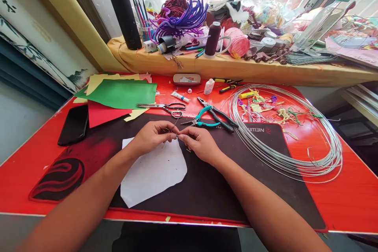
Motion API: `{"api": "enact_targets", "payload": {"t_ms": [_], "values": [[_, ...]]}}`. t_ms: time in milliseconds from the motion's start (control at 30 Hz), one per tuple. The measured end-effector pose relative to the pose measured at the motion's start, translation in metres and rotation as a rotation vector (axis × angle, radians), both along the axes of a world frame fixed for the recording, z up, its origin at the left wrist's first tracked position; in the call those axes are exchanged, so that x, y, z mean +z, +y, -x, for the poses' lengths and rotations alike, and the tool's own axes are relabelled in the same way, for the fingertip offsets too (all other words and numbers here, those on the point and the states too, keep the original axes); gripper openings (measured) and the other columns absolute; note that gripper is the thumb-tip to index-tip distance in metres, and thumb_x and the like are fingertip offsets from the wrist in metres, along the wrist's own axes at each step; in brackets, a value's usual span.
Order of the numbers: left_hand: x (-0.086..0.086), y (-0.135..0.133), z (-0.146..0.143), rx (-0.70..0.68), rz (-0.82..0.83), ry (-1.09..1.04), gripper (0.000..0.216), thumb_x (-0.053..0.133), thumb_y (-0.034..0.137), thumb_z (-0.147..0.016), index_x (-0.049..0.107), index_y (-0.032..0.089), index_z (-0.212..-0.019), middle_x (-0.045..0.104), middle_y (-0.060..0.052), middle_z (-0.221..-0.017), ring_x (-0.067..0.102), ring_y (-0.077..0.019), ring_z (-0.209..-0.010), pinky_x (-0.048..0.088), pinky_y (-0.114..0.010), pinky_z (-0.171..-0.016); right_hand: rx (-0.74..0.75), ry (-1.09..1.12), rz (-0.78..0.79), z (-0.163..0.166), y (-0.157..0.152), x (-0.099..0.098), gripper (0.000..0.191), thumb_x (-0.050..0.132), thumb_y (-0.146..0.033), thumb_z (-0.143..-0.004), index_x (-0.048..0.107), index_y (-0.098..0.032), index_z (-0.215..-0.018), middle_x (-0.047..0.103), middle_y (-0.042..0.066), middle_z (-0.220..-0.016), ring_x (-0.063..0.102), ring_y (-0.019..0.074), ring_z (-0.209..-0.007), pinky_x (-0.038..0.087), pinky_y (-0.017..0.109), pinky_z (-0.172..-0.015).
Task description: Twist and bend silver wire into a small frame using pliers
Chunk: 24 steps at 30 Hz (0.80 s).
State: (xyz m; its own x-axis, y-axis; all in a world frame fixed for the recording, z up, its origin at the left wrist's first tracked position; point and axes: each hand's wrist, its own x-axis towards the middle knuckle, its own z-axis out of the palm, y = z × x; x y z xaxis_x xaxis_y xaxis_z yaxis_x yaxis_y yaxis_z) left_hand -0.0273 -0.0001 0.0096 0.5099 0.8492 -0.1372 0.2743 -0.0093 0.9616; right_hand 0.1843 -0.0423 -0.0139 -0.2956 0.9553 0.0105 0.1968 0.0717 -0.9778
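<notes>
My left hand [153, 136] and my right hand [199, 143] meet over the black desk mat [224, 189], fingertips pinched together on a short piece of thin wire [176, 123] bent into a small loop that sticks up between them. A white paper cut-out [153, 175] lies on the mat just under my left hand. Beyond the hands lie scissors [165, 106] and teal-handled pliers [206, 120].
A big coil of steel wire [283, 157] fills the right of the red table [354, 197]. Green, red and yellow paper sheets [124, 92] and a black phone [73, 125] lie at left. Glue tubes and small scraps sit further back. The window ledge [236, 67] holds a black flask, thread spools and clutter.
</notes>
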Motion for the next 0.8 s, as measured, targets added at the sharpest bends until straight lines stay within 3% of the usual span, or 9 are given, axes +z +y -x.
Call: {"api": "enact_targets", "payload": {"t_ms": [167, 400, 800], "values": [[0.001, -0.001, 0.000, -0.002, 0.101, -0.013, 0.036, 0.078, 0.039, -0.081, 0.070, 0.019, -0.109, 0.073, -0.004, -0.089, 0.065, -0.0190, -0.079, 0.051, -0.032, -0.073, -0.046, -0.134, -0.143, -0.001, 0.000, 0.002, 0.014, 0.064, -0.023, -0.096, 0.077, -0.020, -0.094, 0.075, 0.001, -0.082, 0.064, 0.0155, -0.073, 0.046, 0.027, -0.068], [0.001, -0.004, -0.005, -0.033, 0.133, -0.023, 0.034, 0.067, 0.052, -0.091, 0.064, 0.019, -0.094, 0.062, 0.001, -0.071, 0.056, -0.0149, -0.068, 0.043, -0.028, -0.065, -0.056, -0.299, -0.334, 0.002, -0.004, 0.002, 0.011, 0.067, -0.018, -0.096, 0.077, -0.021, -0.100, 0.078, 0.004, -0.093, 0.069, 0.0180, -0.082, 0.048, 0.029, -0.075], [0.006, -0.007, -0.010, 0.058, 0.213, -0.007, 0.022, 0.070, 0.038, -0.080, 0.064, 0.020, -0.090, 0.048, 0.006, -0.065, 0.039, -0.0116, -0.060, 0.027, -0.025, -0.055, -0.034, -0.304, -0.340, 0.008, -0.007, -0.003, 0.013, 0.069, -0.020, -0.095, 0.077, -0.020, -0.106, 0.079, 0.004, -0.095, 0.071, 0.0187, -0.084, 0.049, 0.029, -0.076]]}}
